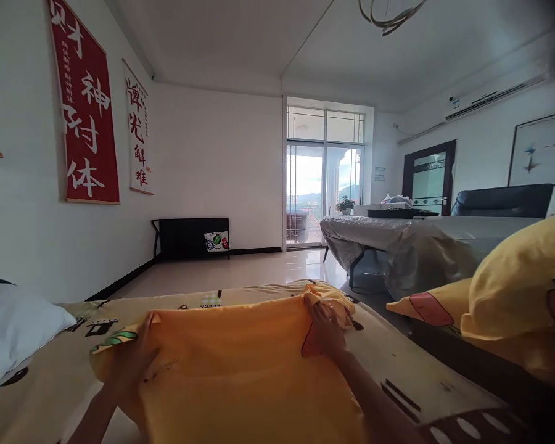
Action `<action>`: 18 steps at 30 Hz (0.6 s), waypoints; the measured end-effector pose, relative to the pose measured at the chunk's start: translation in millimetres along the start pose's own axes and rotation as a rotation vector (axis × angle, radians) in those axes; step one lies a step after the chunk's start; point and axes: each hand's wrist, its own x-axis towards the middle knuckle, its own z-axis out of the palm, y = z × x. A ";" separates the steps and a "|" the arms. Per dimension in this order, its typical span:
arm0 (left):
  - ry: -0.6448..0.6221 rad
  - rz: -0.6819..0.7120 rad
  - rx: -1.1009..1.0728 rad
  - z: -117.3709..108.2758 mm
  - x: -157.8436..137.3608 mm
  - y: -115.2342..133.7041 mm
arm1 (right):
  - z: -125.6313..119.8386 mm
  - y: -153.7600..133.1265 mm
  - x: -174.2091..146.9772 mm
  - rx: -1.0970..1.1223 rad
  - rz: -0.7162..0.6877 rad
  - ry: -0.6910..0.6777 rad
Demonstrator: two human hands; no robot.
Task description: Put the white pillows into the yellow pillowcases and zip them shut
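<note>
An orange-yellow pillowcase (240,364) is stretched between my two hands above a bed with a patterned cream sheet (407,370). My left hand (136,348) is closed on its left corner, where a flap with a green leaf print folds outward. At the far right corner, my right hand (326,330) grips bunched fabric, and a reddish print shows beside the fingers. The top edge runs nearly straight from one hand to the other. Whether anything is inside the pillowcase I cannot tell.
A white pillow (18,333) lies at the left. On the right is a yellow printed pillow (522,283). Beyond the bed stand a plastic-covered table (365,231), a dark chair (504,200) and a black folded frame (185,237) against the wall.
</note>
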 end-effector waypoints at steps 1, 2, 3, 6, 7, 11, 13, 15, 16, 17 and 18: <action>-0.028 0.012 0.028 19.9 7.0 -6.7 | 16.2 1.9 2.3 -0.002 -0.015 -0.033; -0.049 0.021 0.045 39.9 12.6 -13.7 | 31.0 3.3 3.9 0.002 -0.026 -0.065; -0.065 0.028 0.043 58.9 16.8 -20.6 | 44.5 4.0 4.5 0.013 -0.035 -0.098; -0.066 0.041 -0.073 98.7 21.3 -38.9 | 77.2 3.6 -0.7 0.047 -0.039 -0.178; -0.059 0.023 -0.131 103.7 21.1 -44.3 | 85.3 3.0 -4.3 0.050 -0.036 -0.190; 0.065 -0.306 -0.259 89.9 15.8 -66.6 | 100.4 -1.1 -21.3 0.028 -0.013 -0.126; 0.102 -0.493 -0.220 77.1 8.0 -76.8 | 97.5 -3.5 -30.3 0.019 0.014 -0.176; 0.064 -0.600 -0.156 68.7 -4.1 -82.0 | 88.5 -4.3 -41.3 0.023 0.055 -0.315; 0.029 -0.610 -0.143 66.6 -11.2 -81.6 | 82.0 -3.7 -48.1 0.035 0.080 -0.386; -0.012 -0.594 -0.144 65.6 -18.6 -79.2 | 74.4 -2.1 -55.7 0.061 0.106 -0.450; -0.060 -0.550 -0.157 65.3 -26.1 -74.8 | 65.7 0.4 -63.7 0.096 0.132 -0.504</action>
